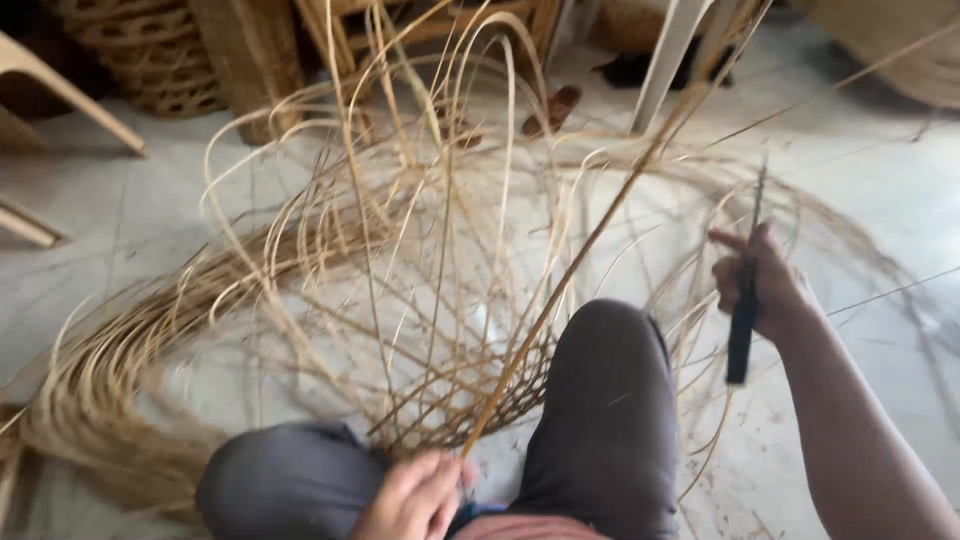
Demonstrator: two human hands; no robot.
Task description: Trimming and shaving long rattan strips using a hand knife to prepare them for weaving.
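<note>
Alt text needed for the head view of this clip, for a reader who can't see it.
Seen from above, a seated person's left hand grips the lower end of a long cane strip between grey-trousered knees, while the right hand holds a dark-handled knife out to the side. Loose rattan strands fan over the pale floor; woven baskets stand behind.
</note>
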